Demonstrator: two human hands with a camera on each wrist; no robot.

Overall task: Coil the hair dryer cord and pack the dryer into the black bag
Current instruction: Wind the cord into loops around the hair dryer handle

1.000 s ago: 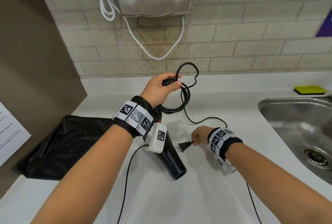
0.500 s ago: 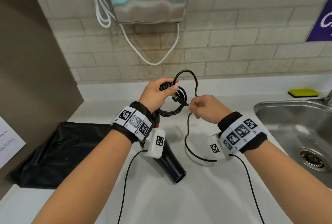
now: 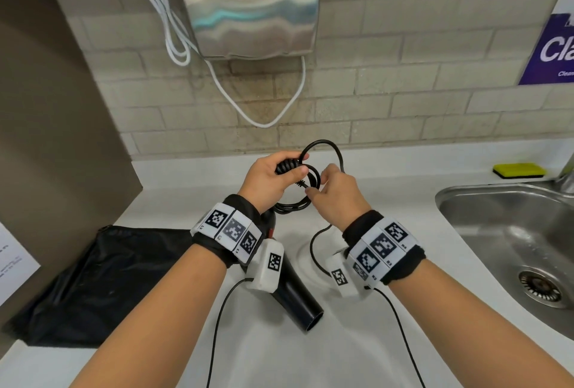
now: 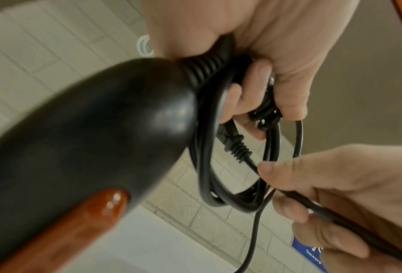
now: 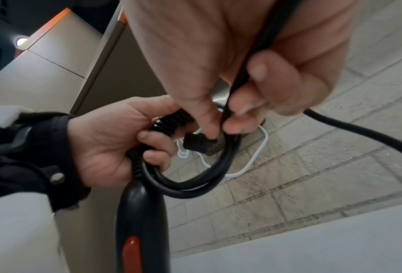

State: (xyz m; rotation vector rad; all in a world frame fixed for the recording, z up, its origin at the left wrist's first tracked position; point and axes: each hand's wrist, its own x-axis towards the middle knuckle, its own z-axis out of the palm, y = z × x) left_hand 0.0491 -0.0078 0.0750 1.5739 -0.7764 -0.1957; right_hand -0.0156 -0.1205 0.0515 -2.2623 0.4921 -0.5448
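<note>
The black hair dryer point(image 3: 298, 300) with a red switch point(image 5: 130, 256) hangs nozzle-down over the white counter. My left hand point(image 3: 292, 167) grips the ribbed end of its handle point(image 4: 204, 68) together with several loops of the black cord point(image 3: 295, 207). My right hand point(image 3: 313, 185) pinches the cord just behind the plug point(image 4: 232, 142), and the plug point(image 5: 199, 144) sits inside the coil's opening. One loose loop point(image 3: 326, 146) stands above the hands. A slack length of cord point(image 3: 313, 251) drops under my right wrist. The black bag point(image 3: 102, 279) lies flat on the counter at the left.
A steel sink point(image 3: 466, 201) is sunk into the counter on the right, with a yellow sponge point(image 3: 518, 170) behind it. A metal hand dryer point(image 3: 251, 5) and its white cable point(image 3: 174, 30) hang on the tiled wall. A brown panel point(image 3: 46, 108) bounds the left side.
My right hand lifted the plug end off the counter and brought it up to the coil in my left hand. The slack cord on the counter got shorter. The left hand stayed put.
</note>
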